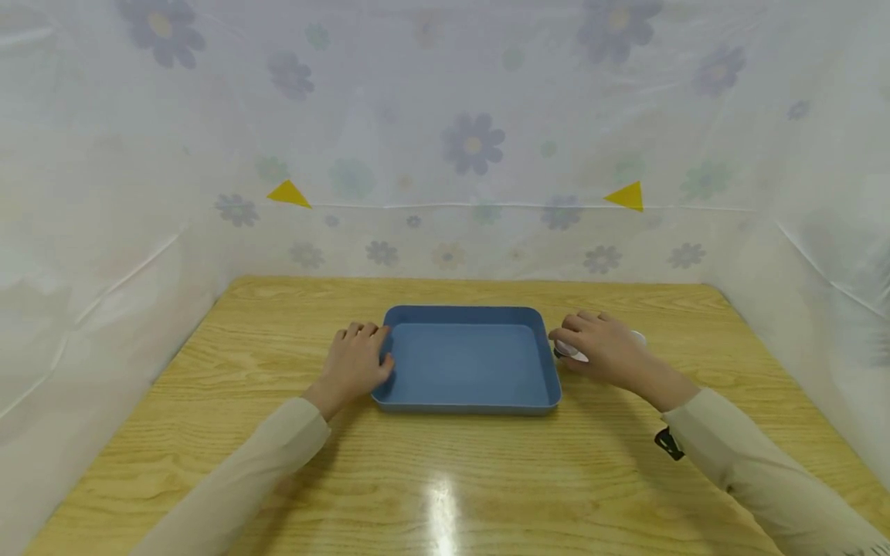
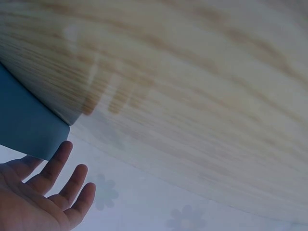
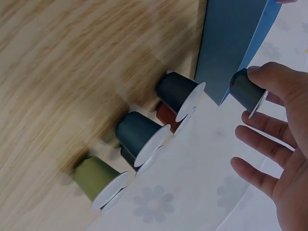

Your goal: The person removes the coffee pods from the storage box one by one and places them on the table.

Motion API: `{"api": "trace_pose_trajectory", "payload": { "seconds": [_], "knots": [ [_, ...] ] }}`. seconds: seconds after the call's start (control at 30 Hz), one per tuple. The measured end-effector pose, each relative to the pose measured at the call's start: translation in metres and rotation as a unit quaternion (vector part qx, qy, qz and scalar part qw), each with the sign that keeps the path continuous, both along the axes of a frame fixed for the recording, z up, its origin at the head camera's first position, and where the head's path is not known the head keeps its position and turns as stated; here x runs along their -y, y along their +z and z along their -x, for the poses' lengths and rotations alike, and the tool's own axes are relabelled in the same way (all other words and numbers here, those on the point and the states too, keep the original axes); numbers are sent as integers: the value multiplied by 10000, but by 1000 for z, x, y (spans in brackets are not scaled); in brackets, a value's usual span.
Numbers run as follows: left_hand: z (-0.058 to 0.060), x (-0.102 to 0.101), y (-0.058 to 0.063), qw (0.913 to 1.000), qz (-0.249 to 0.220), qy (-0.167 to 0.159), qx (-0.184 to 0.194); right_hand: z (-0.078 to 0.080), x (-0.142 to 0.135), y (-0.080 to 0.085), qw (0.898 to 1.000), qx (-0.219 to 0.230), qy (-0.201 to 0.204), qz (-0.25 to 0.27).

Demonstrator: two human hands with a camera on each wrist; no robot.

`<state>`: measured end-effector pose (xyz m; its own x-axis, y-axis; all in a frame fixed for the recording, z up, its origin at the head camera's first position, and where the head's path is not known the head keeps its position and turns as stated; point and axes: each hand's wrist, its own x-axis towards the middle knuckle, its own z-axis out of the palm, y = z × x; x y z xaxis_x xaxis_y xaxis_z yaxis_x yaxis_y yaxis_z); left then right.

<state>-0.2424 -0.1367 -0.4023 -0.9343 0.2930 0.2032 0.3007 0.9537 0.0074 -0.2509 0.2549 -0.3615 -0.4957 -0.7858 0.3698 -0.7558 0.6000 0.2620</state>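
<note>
A shallow blue tray (image 1: 467, 408) lies on the table. At its left side my left hand (image 1: 353, 361) holds the rim, thumb over the inside and the index finger against the outer wall, its other fingers spread. Just off the tray's right side, my right hand (image 1: 603, 347) pinches a dark green coffee capsule (image 3: 245, 90) between thumb and fingers, its foil lid showing. Beside that hand, in the right wrist view, are a black capsule (image 3: 177, 94), a red-brown one (image 3: 167, 115), a dark teal one (image 3: 139, 134) and an olive green one (image 3: 98, 177). In the head view the hand mostly hides them.
The wooden table (image 1: 348, 479) is bordered at the back and sides by a flower-patterned white curtain (image 1: 417, 116). Two yellow triangles, a left triangle (image 1: 288, 194) and a right triangle (image 1: 628, 197), are on the curtain. A black strap (image 1: 669, 444) shows at the right sleeve.
</note>
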Motion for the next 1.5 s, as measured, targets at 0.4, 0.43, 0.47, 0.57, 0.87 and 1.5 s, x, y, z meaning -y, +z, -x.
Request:
{"api": "trace_pose_trajectory", "payload": {
  "seconds": [0.4, 0.43, 0.47, 0.57, 0.87, 1.5],
  "knots": [
    [-1, 0, 0, 10000, -17, -62, -71, -9, -9, -7, 9990, -389, 221, 21],
    [-1, 0, 0, 9999, -24, -70, -83, -10, -10, -8, 9991, -367, 199, -23],
    [-1, 1, -1, 9999, -26, -80, -95, -11, -10, -8, 9993, -334, 165, -75],
    [-1, 1, -2, 9999, 1, -85, -116, -15, -11, -10, 9998, -87, 16, -199],
    [0, 2, -3, 9999, 20, -60, -95, -25, -14, -14, 9983, 245, -273, -448],
    [1, 1, -2, 9999, 18, -65, -112, -30, -23, -26, 9986, -214, -168, -449]
  ]
}}
